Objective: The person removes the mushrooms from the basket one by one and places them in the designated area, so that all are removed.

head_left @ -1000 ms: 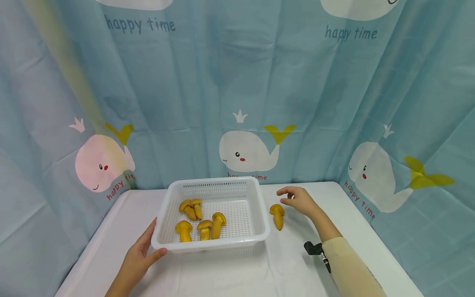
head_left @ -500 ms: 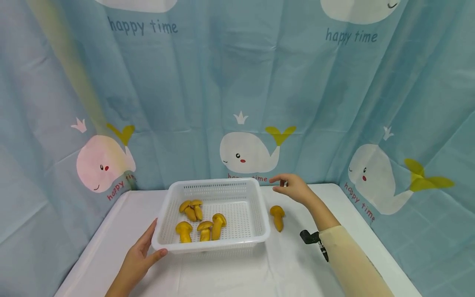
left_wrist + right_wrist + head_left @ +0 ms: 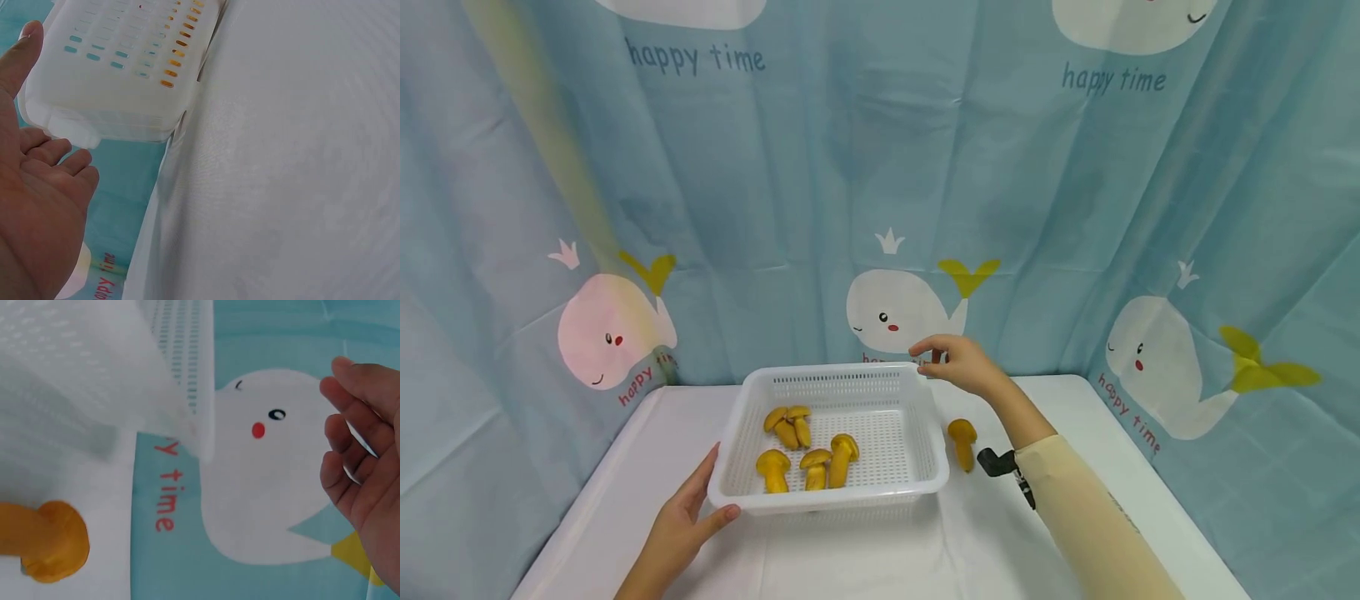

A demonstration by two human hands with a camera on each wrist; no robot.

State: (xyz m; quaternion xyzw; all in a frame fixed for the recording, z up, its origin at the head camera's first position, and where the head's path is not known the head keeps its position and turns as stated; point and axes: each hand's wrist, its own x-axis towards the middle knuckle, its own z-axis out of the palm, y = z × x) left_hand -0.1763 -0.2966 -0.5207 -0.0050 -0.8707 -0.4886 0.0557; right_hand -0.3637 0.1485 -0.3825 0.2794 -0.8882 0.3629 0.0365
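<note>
A white plastic basket (image 3: 887, 492) with slotted walls holds several yellow-brown mushrooms (image 3: 843, 454), grouped toward its left half. At its front left corner my left hand (image 3: 677, 521) rests with the thumb by the front rim and the fingers along the left side. The left wrist view shows the fingers loosely bent beside the basket's outer wall. My right hand (image 3: 962, 364) hovers near the back right corner, fingers loosely bent, holding nothing, as the right wrist view also shows. One more mushroom (image 3: 962, 442) lies on the table just right of the basket, cap away from me.
The table (image 3: 850, 558) has a white cover. Blue curtains (image 3: 790, 208) printed with whales stand behind and on both sides. A black wrist-mounted device (image 3: 997, 463) sits by the right sleeve (image 3: 1082, 508), close to the loose mushroom.
My right hand has moved left and away from me, from beside the loose mushroom to near the basket's back right corner. The left hand, basket and mushrooms stay in place.
</note>
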